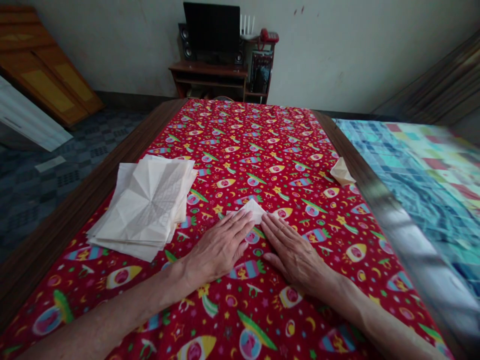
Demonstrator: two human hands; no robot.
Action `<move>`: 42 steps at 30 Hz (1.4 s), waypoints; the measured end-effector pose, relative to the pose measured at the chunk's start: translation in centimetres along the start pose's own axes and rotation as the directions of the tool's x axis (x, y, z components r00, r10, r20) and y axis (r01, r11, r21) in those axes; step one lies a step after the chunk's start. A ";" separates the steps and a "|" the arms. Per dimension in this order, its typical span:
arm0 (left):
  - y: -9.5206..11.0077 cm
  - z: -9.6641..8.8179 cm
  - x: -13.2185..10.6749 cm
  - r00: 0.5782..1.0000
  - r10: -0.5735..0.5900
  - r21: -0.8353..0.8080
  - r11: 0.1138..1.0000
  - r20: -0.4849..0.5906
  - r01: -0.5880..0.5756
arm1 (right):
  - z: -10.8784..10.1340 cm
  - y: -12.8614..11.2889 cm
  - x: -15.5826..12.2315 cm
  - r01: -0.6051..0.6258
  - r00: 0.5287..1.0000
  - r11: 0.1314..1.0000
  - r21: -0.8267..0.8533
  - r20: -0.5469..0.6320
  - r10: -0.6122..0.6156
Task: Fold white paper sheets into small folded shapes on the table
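Observation:
My left hand (218,247) lies flat on the red patterned tablecloth (262,150), fingers stretched out, fingertips pressing on a small folded white paper (254,209). Just to its right, my right hand (294,252) also lies flat with fingers extended, its fingertips touching the paper's right edge. Most of the little paper shows beyond the fingertips. Neither hand grips anything.
A stack of creased white paper sheets (148,205) lies to the left of my hands. A folded paper piece (341,172) sits near the table's right edge. Beyond the table stands a desk (210,75) with a monitor and speakers. A patterned bed cover (423,175) is on the right.

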State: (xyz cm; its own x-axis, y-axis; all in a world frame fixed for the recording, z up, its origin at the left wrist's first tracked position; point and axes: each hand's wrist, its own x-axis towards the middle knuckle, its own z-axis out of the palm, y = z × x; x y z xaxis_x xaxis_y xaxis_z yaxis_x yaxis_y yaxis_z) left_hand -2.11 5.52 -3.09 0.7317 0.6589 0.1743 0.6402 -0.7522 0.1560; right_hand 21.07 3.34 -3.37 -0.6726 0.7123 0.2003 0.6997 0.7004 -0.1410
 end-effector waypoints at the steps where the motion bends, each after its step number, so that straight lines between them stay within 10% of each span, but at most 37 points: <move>1: -0.2 -0.1 -0.2 1.000 -0.005 0.004 1.000 0.000 0.005 | -0.1 0.0 -0.2 -0.005 1.000 1.000 0.000 -0.002 0.005; 19: -2.1 -1.0 -3.6 0.994 -0.074 0.140 0.987 -0.075 0.084 | -0.8 0.6 -1.4 -0.043 0.993 0.999 -0.026 -0.113 0.040; 27: -3.7 -1.1 -2.1 0.938 -0.195 -0.144 0.977 -0.287 0.159 | -0.1 1.6 -0.4 -0.022 0.973 0.998 -0.064 -0.230 0.006; 42: -3.4 0.8 0.4 0.948 -0.157 -0.214 0.972 -0.275 0.098 | -1.0 1.1 5.2 0.035 0.997 0.992 -0.124 -0.058 -0.042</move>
State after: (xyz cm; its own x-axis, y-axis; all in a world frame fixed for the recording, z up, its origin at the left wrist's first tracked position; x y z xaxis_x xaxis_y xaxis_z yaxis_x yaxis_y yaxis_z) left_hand -3.77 8.36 -4.32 0.5294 0.7435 0.4086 0.6440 -0.6657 0.3770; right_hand 18.58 7.74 -1.47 -0.6865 0.6784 0.2617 0.7004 0.7137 -0.0129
